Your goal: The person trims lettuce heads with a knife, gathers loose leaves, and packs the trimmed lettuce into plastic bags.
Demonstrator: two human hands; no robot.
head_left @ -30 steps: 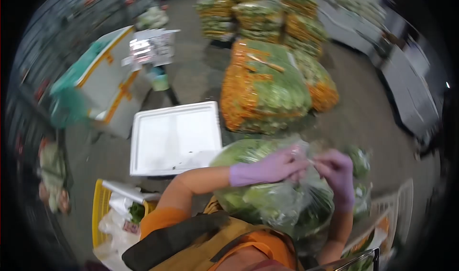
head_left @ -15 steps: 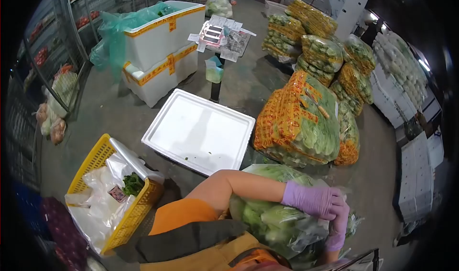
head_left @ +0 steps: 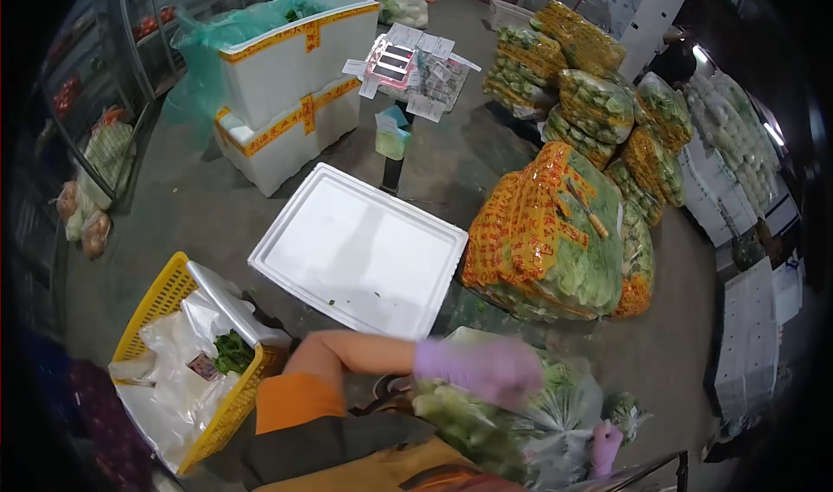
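Observation:
A clear plastic bag (head_left: 568,401) of leafy green vegetables lies low in front of me, its film bunched into creases toward the right. My left hand (head_left: 490,369), in a purple glove, is over the bag's upper side, its fingers smeared by motion. At the bag's right end, my right hand (head_left: 605,444), gloved the same way, is closed on the gathered plastic. A small bunch of greens (head_left: 626,412) shows just beyond it.
Ahead stands a white foam box lid (head_left: 364,240) with leaf scraps. A yellow basket (head_left: 227,414) of plastic bags is at left. Large vegetable sacks (head_left: 547,240) stand at right. Behind are a scale with labels (head_left: 408,67) and stacked foam boxes (head_left: 286,101).
My left hand has moved left, away from my right hand, across the bag. My right hand stays low at the bag's right end. The view has shifted slightly.

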